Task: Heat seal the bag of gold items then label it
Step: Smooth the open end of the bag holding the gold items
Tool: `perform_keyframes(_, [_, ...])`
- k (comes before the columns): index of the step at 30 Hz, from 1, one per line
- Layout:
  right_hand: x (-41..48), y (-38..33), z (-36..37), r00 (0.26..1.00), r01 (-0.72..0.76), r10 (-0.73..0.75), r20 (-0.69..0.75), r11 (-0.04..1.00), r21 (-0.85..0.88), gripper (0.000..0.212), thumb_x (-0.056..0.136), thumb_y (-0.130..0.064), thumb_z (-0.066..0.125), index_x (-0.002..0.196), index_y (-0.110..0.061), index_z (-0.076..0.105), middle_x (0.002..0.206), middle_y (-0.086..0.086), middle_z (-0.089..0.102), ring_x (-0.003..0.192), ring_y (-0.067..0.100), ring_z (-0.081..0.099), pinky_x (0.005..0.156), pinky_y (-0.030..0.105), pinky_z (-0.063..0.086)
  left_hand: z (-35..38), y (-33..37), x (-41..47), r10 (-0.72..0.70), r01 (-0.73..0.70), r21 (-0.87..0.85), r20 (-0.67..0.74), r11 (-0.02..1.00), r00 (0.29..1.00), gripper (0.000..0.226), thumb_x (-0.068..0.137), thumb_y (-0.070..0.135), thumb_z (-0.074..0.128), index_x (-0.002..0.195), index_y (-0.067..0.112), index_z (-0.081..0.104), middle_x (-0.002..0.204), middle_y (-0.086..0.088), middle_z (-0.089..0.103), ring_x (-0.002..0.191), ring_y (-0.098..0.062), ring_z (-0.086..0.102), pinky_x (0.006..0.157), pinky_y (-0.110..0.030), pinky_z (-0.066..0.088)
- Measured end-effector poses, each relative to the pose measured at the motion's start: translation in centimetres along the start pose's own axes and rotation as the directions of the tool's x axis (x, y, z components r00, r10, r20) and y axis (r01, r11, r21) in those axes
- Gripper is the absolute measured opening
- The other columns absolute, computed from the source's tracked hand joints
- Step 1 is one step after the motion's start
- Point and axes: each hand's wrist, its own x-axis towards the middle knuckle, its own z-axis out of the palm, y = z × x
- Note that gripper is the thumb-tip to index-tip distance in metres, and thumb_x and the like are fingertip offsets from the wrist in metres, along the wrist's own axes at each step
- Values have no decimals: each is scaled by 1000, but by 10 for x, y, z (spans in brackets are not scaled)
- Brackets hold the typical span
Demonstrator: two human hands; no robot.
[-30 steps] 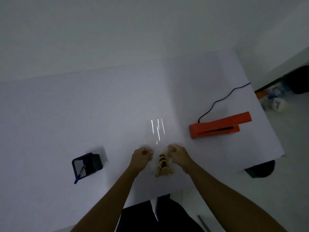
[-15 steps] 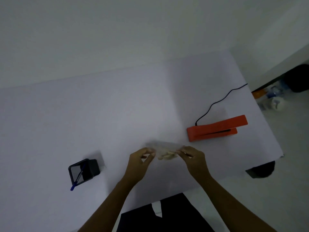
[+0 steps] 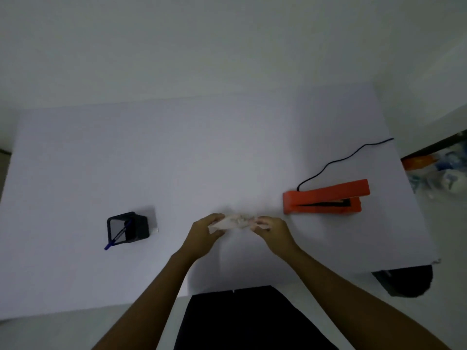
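Though blurred, bag perhaps crumpled, pale

Reads plain white across the desk. Bright orange on the heat sealer, black along its slot and down its cord. Black for the pen holder, blue for the pen leaning in it. Looks clear and pale on the bag, with a faint tan blur inside. Black on the clothing at the near edge.
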Motion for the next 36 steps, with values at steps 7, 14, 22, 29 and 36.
perform_keyframes(7, [6, 3, -3, 994, 71, -76, -77, 996, -61, 14, 89, -3, 68, 100, -7, 76, 94, -11, 70, 84, -11, 65, 80, 11, 50, 19, 3, -4, -65, 63, -29, -85, 998, 994, 25, 98, 28, 55, 114, 20, 72, 115, 5, 72, 105, -7, 65, 90, -23, 52])
perform_keyframes(14, [15, 13, -1, 996, 40, -39, 84, 999, -6, 13, 88, -5, 69, 93, -16, 72, 91, -4, 73, 84, -3, 66, 76, 13, 49, 26, 0, -1, -133, 125, -108, -70, 986, 989, 28, 95, 24, 60, 121, 18, 68, 114, 10, 67, 101, -2, 62, 76, 4, 39])
perform_keyframes(22, [15, 29, 9, 989, -75, 74, 125, 997, -3, 14, 84, -6, 74, 95, -13, 77, 92, -1, 76, 88, 12, 71, 83, 24, 55, 44, -20, 7, -258, 254, -227, 16, 940, 966, 32, 83, 17, 76, 114, 12, 69, 102, 1, 72, 86, -9, 68, 67, -10, 51])
perform_keyframes(29, [11, 32, 15, 985, -133, 127, 121, 990, 43, 17, 88, -6, 70, 82, -21, 74, 80, -2, 73, 71, 7, 65, 70, 23, 52, 50, -29, 10, -283, 272, -241, -11, 932, 959, 8, 84, 14, 74, 79, 9, 75, 82, -10, 74, 74, -15, 65, 69, -23, 52])
perform_keyframes(36, [11, 33, 17, 988, -147, 142, 58, 985, 91, 19, 88, -12, 72, 76, -26, 73, 77, 6, 73, 73, 21, 65, 75, 44, 58, 45, -32, 12, -277, 269, -222, -3, 937, 961, 14, 88, 21, 70, 78, 11, 69, 82, -12, 73, 81, -29, 68, 74, -41, 55])
